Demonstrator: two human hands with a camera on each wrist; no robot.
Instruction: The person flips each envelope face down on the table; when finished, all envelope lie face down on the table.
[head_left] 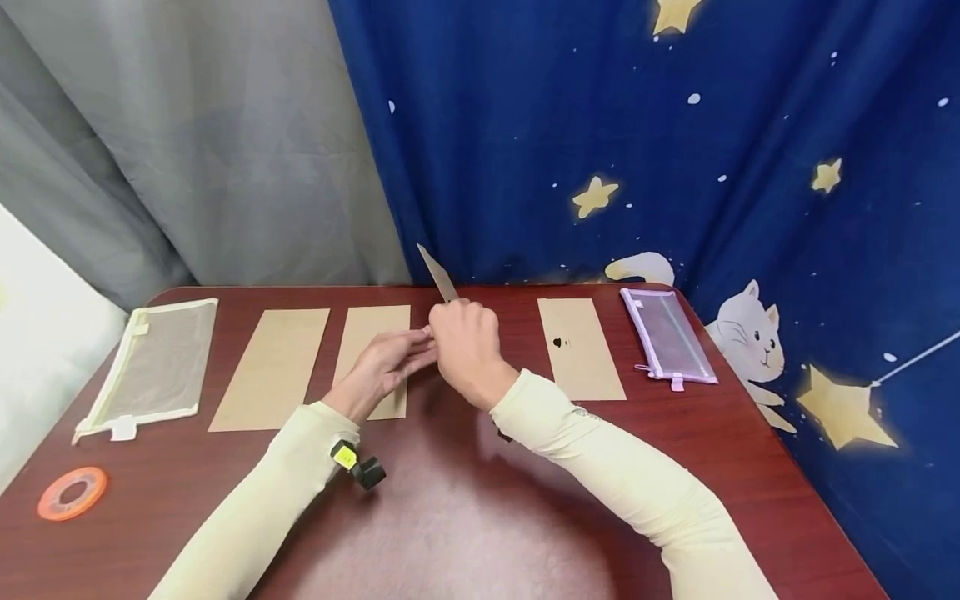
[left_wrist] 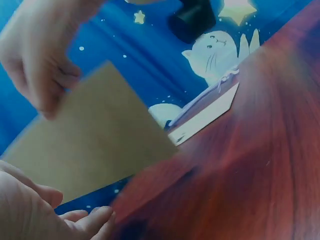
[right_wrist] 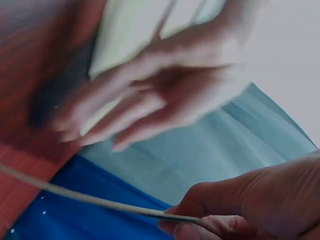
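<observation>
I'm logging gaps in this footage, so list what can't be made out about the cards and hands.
- Head: lower part of the raised card, hidden by the right hand.
- Right wrist: raised card's far end, cut off by the picture's left edge.
- Right wrist: left hand, its outline lost in blur.
- Head: dark print on the card nearest the purple pouch, too small.

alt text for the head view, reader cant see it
A person's right hand holds a tilted brown card above a dark red table, with the left hand beside it. Three more cards lie between a cream pouch and a purple one; an orange ring lies at left. A grey curtain and a starry blue curtain hang behind.
</observation>
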